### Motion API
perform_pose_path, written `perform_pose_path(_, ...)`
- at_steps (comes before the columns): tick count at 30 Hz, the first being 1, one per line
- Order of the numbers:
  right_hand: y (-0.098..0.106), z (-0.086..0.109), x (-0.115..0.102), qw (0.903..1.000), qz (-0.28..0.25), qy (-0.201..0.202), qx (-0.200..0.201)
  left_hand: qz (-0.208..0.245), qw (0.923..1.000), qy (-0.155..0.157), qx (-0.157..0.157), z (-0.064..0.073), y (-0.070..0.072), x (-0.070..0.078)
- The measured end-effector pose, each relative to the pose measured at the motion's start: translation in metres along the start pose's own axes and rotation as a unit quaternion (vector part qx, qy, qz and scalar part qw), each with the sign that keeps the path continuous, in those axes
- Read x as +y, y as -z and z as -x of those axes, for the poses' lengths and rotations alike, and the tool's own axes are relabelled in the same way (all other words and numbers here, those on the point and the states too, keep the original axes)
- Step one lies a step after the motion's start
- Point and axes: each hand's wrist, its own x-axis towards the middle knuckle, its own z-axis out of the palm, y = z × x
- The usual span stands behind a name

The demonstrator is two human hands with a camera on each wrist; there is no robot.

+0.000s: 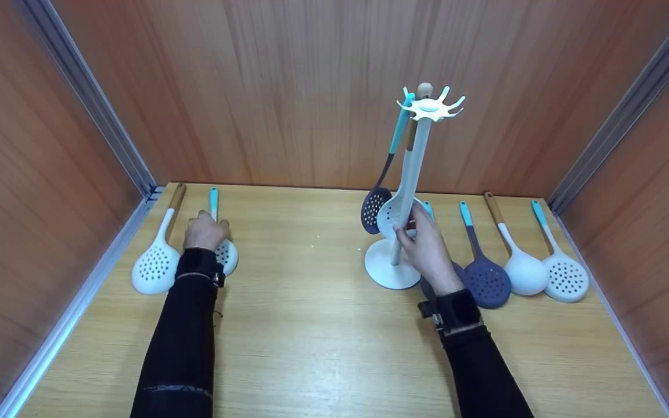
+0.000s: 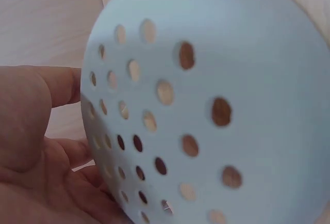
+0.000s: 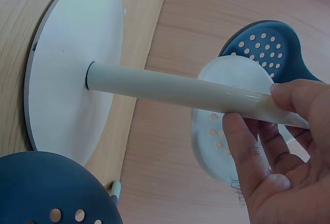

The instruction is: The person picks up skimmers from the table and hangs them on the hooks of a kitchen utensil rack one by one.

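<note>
At the left, my left hand [image 1: 205, 232] grips a white perforated skimmer [image 1: 227, 257] with a turquoise handle, just above or at the tabletop. Its holed head [image 2: 206, 84] fills much of the left wrist view and hides part of the fingers. My right hand [image 1: 427, 247] holds the lower pole [image 3: 170, 88] of a white utensil stand [image 1: 418, 157], thumb and fingers on either side. From the stand's hooks hang a dark skimmer [image 1: 375, 210] with a turquoise handle and a white perforated skimmer [image 1: 388, 217] with a brown handle, partly behind the pole.
A white slotted turner [image 1: 155, 267] with a brown handle lies left of my left hand. Right of the stand lie a dark perforated turner [image 1: 486, 283], a white ladle [image 1: 526, 273] and a white perforated turner [image 1: 567, 277]. Another dark utensil is partly hidden by my right wrist. Wooden walls enclose the table.
</note>
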Motion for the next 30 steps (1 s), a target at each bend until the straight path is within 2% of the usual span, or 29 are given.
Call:
perform_pose_path(7, -0.0003, -0.0009, 0.0016, 0.9998, -0.002, 0.019, 0.005, 0.013, 0.9995, -0.025, 0.013, -0.0006, -0.0014, -0.0009)
perform_pose_path(14, 0.0001, -0.0008, 0.0005, 1.0000, 0.004, 0.002, -0.001, 0.027, 0.9991, -0.031, 0.013, -0.0011, -0.0018, -0.0008)
perform_pose_path(23, 0.0000, -0.0013, -0.0002, 0.9999, 0.011, 0.000, -0.001, 0.046, 0.9981, -0.040, 0.008, -0.0039, -0.0052, -0.0003)
perform_pose_path(30, 0.0004, -0.0012, 0.0002, 1.0000, 0.008, 0.000, -0.001, 0.028, 0.9987, -0.029, 0.031, -0.0071, -0.0081, 0.0033)
